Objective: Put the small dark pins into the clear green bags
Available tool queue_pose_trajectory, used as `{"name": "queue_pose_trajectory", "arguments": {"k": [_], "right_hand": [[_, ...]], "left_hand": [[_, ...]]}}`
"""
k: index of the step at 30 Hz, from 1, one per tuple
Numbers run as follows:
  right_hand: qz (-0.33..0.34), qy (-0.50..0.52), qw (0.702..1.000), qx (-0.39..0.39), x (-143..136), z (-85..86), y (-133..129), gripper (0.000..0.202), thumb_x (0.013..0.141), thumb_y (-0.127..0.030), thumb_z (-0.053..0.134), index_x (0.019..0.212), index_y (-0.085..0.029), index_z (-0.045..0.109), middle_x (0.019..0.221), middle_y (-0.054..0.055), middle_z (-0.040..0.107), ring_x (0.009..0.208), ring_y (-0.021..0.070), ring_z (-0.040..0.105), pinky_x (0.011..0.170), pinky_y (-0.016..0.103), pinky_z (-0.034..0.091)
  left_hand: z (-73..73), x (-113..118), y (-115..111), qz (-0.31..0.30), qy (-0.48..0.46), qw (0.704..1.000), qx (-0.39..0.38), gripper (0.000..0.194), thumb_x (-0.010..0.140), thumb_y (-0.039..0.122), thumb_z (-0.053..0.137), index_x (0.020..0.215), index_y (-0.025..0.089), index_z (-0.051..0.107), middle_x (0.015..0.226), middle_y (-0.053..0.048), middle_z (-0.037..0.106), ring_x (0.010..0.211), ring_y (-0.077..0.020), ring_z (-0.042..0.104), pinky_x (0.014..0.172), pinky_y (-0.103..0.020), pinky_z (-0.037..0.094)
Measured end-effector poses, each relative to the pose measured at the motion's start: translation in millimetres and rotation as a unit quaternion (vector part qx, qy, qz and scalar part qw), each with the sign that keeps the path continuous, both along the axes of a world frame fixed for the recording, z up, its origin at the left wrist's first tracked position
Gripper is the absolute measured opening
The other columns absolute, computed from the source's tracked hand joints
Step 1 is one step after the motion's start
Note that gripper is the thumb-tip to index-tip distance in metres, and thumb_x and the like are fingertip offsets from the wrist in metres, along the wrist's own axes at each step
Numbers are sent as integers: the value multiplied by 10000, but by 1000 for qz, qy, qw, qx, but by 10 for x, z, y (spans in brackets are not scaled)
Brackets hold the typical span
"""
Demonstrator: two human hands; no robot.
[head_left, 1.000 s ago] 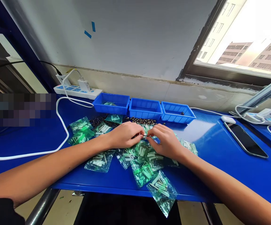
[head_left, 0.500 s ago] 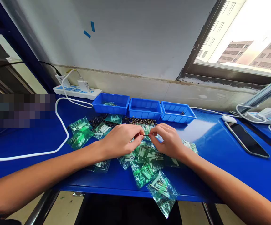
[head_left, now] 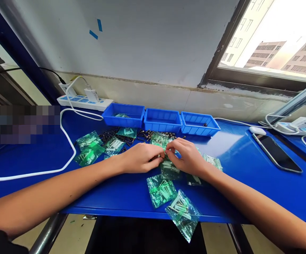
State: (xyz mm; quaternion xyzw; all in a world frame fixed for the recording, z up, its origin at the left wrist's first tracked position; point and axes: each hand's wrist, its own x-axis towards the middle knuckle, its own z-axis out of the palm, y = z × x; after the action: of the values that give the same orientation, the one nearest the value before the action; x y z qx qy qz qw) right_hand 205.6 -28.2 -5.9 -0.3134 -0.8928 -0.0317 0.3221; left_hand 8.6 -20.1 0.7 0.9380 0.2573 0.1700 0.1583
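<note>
A clear green-striped plastic packet (head_left: 159, 139) shows just behind my fingertips, partly covered by them. My left hand (head_left: 146, 158) is closed, fingers curled and thumb below, at the packet's lower edge. Thumb and index finger of my right hand (head_left: 186, 155) pinch the same edge, almost touching the left fingertips. The exact grip is small and partly hidden. Under the hands lies another packet (head_left: 170, 169) with white plugs inside. Nearer me are a packet of plugs and screws (head_left: 161, 190) and one overhanging the table edge (head_left: 183, 215).
Three blue bins (head_left: 162, 121) line the wall behind a pile of dark screws (head_left: 109, 135). More packets lie left (head_left: 89, 148) and right (head_left: 212, 162). A white cable (head_left: 72, 143) runs from the power strip (head_left: 85, 102). A phone (head_left: 277, 151) lies right.
The thin dark piece between my fingertips no longer shows. My hands have come closer together. Packets below my left hand have left their spots, and one now covers part of the screw pile.
</note>
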Motion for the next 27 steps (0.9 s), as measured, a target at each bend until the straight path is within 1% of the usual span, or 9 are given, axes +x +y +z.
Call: {"name": "queue_pose_trajectory", "arguments": {"k": [4, 6, 10, 14, 18, 24, 27], "right_hand": [[14, 5, 1000, -2, -5, 19, -18, 141, 883, -175, 414, 791, -185, 520, 651, 26, 610, 587, 132, 511, 567, 252, 406], [25, 5, 1000, -8, -3, 24, -24, 118, 878, -189, 432, 801, -188, 521, 653, 21, 606, 592, 131, 511, 566, 251, 405], [54, -3, 998, -19, 6, 15, -26, 36, 822, -225, 534, 836, -193, 536, 664, 14, 599, 609, 137, 521, 559, 254, 407], [61, -8, 998, -19, 4, -16, -15, 47, 812, -191, 544, 859, -194, 540, 683, 16, 606, 626, 141, 533, 570, 257, 417], [70, -2, 997, -21, 2, -21, -14, 48, 805, -178, 542, 842, -201, 522, 675, 10, 600, 621, 141, 525, 575, 261, 409], [94, -3, 994, -51, 24, 49, -31, 73, 742, -145, 471, 773, -209, 452, 675, 15, 573, 612, 146, 480, 564, 268, 373], [101, 2, 993, -53, 28, 68, -32, 73, 718, -148, 450, 742, -213, 426, 656, 8, 544, 594, 141, 444, 551, 265, 347]], "left_hand": [[14, -29, 41, 25, 0, 1000, -6, 170, 861, 214, 409, 797, 170, 560, 668, 6, 588, 577, -114, 513, 548, -212, 350], [14, -29, 36, 32, 3, 999, -9, 173, 862, 217, 409, 789, 171, 558, 660, 9, 582, 573, -113, 508, 545, -212, 345], [12, -21, 27, 34, 9, 999, -11, 165, 853, 211, 411, 765, 169, 544, 661, 8, 572, 577, -115, 502, 542, -214, 339], [13, -17, 28, 29, 12, 999, -13, 173, 858, 213, 406, 740, 169, 525, 673, 2, 571, 594, -119, 507, 546, -216, 338], [5, -21, 36, 29, 21, 999, -5, 168, 860, 210, 414, 743, 171, 528, 675, 1, 567, 596, -122, 506, 547, -220, 337], [-27, -31, 56, 7, 18, 1000, 22, 186, 880, 208, 400, 859, 175, 582, 758, -15, 609, 691, -140, 558, 610, -226, 378], [-33, -34, 56, 1, 16, 1000, 26, 199, 884, 212, 401, 904, 176, 596, 790, -20, 625, 714, -143, 571, 624, -227, 389]]}}
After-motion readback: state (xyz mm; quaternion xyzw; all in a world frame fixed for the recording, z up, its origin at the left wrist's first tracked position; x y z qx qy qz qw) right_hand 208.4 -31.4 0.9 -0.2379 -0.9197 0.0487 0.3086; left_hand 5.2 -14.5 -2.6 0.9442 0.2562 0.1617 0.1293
